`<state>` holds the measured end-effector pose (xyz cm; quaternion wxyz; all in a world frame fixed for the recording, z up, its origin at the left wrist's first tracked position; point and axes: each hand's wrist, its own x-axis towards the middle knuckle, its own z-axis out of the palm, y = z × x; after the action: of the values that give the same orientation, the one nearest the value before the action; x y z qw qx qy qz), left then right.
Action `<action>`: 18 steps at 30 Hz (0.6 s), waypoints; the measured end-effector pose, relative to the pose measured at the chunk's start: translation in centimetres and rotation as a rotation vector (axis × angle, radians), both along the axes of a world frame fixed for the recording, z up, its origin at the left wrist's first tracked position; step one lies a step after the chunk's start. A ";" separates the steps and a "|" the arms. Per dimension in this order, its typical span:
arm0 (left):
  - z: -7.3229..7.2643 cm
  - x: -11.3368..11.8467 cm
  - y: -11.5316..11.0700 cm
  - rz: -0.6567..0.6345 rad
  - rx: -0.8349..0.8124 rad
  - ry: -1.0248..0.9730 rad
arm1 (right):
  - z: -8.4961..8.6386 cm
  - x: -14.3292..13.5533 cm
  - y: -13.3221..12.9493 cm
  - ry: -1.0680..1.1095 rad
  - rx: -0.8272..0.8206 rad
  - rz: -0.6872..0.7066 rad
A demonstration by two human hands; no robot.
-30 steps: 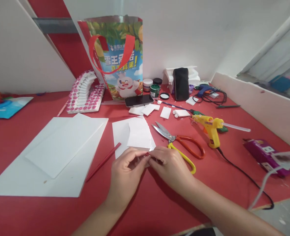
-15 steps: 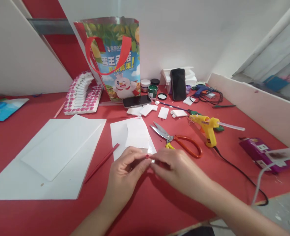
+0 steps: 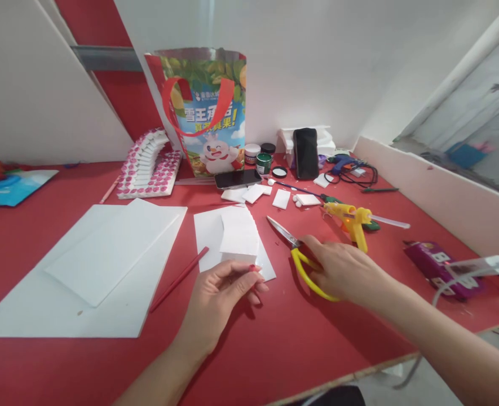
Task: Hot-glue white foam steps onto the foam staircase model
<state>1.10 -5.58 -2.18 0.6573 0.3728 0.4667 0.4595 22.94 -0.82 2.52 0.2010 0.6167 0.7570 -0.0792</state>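
Note:
My left hand [image 3: 226, 299] is closed, its thumb and forefinger pinching a small red rolled piece [image 3: 253, 268]. To the right, my right hand [image 3: 342, 272] grips the handles of a pair of scissors [image 3: 310, 279]. Their blades are together and point away to the upper left; one handle loop is yellow, and my fingers cover the other. Just beyond my left hand, a stepped white block [image 3: 239, 232] lies on a white sheet [image 3: 207, 225]. A thin red strip [image 3: 180, 278] rests left of that hand.
Large white boards [image 3: 118, 321] cover the left of the red table. A yellow glue gun [image 3: 354, 220] and a purple box [image 3: 444, 270] are on the right. Behind stand a printed bag [image 3: 215, 124], a phone [image 3: 305, 153], paint jars [image 3: 264, 163] and a pink-dotted white model [image 3: 148, 177].
My right hand has left the small red piece, moved right and taken hold of the scissors, whose blades have closed. My left hand still pinches the piece. The view has shifted slightly.

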 end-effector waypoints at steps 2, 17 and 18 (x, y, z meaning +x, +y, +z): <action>-0.1 -0.1 0.1 0.012 -0.001 -0.015 | 0.0 0.8 0.1 0.044 -0.023 -0.032; -0.5 -0.2 -0.1 0.202 0.291 0.333 | -2.0 1.9 -1.5 0.432 0.213 -0.071; -0.6 -0.3 -0.1 0.220 0.295 0.391 | -2.2 1.6 -1.4 0.406 0.205 -0.071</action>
<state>0.82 -5.69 -2.73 0.4393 0.4934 0.5505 0.5104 24.52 -2.25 0.34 -0.0221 0.6316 0.7637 -0.1317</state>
